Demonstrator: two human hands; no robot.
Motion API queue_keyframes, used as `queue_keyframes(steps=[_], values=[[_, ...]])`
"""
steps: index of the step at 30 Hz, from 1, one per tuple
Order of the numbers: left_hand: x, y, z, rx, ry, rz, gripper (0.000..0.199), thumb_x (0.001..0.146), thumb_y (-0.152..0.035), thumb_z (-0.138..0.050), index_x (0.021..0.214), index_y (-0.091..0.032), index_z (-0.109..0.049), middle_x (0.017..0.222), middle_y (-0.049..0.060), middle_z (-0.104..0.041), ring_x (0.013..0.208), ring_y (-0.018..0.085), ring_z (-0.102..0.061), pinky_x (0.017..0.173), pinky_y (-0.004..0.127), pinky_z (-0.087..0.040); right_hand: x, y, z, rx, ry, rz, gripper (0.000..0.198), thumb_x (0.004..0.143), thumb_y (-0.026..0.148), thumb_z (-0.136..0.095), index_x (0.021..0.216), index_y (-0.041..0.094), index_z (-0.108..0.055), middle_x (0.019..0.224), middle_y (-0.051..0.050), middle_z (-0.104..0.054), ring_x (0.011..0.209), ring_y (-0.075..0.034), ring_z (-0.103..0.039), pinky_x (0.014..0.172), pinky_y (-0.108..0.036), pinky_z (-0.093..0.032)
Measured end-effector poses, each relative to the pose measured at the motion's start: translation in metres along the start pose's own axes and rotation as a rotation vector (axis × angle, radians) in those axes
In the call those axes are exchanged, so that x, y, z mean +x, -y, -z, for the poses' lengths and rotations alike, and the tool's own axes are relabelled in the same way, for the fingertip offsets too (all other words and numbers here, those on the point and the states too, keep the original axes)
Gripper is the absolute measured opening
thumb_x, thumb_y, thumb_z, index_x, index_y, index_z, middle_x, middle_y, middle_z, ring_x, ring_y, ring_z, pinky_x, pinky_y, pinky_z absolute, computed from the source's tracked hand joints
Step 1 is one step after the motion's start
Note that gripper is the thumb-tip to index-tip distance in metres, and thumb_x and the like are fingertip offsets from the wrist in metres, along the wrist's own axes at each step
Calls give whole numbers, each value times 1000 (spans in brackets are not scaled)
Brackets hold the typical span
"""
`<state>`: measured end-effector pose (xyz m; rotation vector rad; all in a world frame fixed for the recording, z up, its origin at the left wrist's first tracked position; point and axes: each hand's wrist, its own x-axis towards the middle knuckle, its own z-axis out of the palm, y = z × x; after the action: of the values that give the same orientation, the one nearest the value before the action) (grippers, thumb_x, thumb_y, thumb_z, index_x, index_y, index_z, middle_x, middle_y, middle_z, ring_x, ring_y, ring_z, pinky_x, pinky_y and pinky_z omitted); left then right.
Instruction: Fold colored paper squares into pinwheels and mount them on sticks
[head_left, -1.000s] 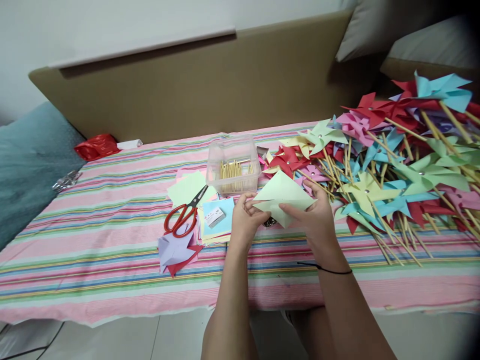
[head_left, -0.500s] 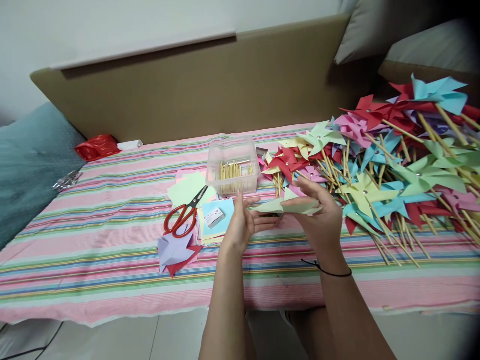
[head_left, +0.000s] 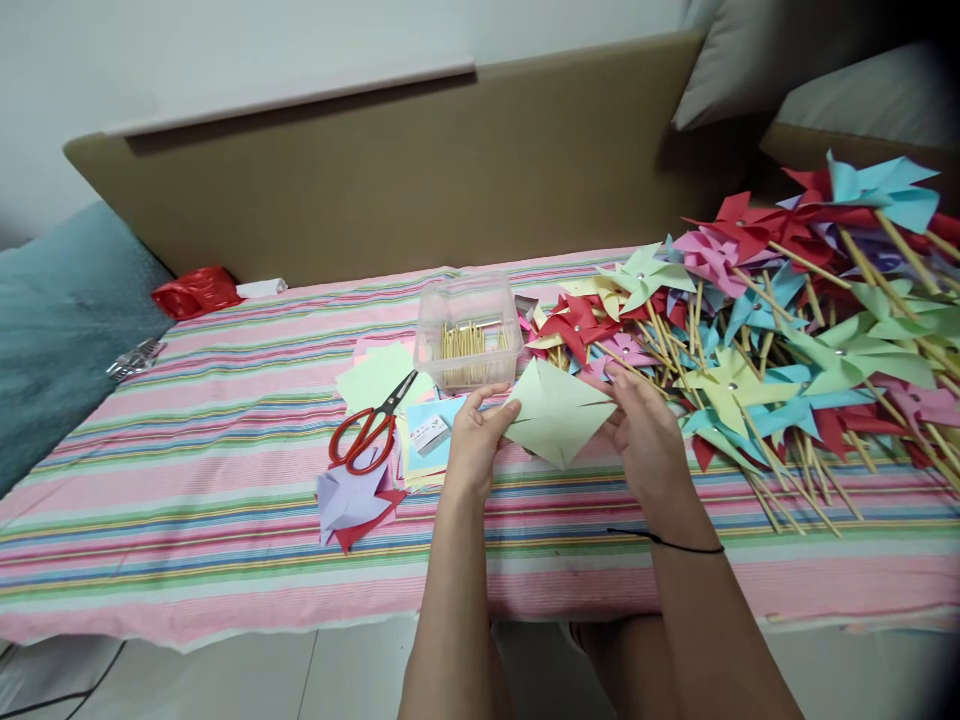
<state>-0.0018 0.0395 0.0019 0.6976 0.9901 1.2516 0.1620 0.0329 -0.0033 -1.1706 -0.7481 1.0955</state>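
A pale green square of paper [head_left: 559, 420] is held up in front of me, its corners pointing up, down and sideways, with slits cut in from the corners. My left hand [head_left: 476, 435] pinches its left corner between thumb and fingers. At the right corner, my right hand [head_left: 646, 430] has its fingers closed on the edge; the fingertips are partly hidden. Just behind the paper stands a clear plastic box [head_left: 469, 290] with short wooden sticks [head_left: 463, 342] inside. Left of my left hand lie red-handled scissors [head_left: 367, 430] and a small white box [head_left: 430, 437] on coloured paper squares [head_left: 446, 410].
Many finished paper pinwheels [head_left: 735, 385] on sticks are heaped at the right. A purple cut paper [head_left: 351, 503] lies near the scissors. A red plastic bag [head_left: 199, 292] and a white block [head_left: 261, 288] sit at the back left on the striped cloth [head_left: 225, 450].
The green paper has turned from nearly edge-on to facing me flat. My left hand has closed on its left corner, and my right hand has shifted to its right corner.
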Motion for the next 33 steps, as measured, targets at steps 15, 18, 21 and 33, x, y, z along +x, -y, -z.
queue_keyframes(steps=[15,18,21,33], values=[[1,-1,2,49,-60,-33,37,58,-28,-81,86,-16,-60,61,-1,-67,52,10,-58,56,22,-42,0,-4,5,-104,13,-35,76,53,34,-84,119,18,-53,72,-4,-73,69,-24,-69,64,-38,-56],[1,0,5,84,-70,-43,39,56,-26,-83,85,-16,-59,65,0,-69,55,10,-59,56,21,-40,1,-4,7,-103,-16,-24,77,53,33,-84,121,18,-53,72,-4,-73,72,-25,-69,65,-38,-55],[0,0,7,97,-61,-35,41,55,-25,-84,87,-16,-59,69,1,-70,58,10,-60,55,21,-40,1,-5,8,-104,-38,-27,78,54,33,-85,123,19,-52,72,-4,-73,73,-25,-69,65,-36,-55],[6,4,17,3,97,-15,38,62,-20,-80,94,-18,-60,76,0,-71,65,11,-63,68,23,-46,4,-9,11,-88,-34,-19,72,56,32,-84,121,21,-54,71,-3,-72,69,-22,-69,63,-34,-54]])
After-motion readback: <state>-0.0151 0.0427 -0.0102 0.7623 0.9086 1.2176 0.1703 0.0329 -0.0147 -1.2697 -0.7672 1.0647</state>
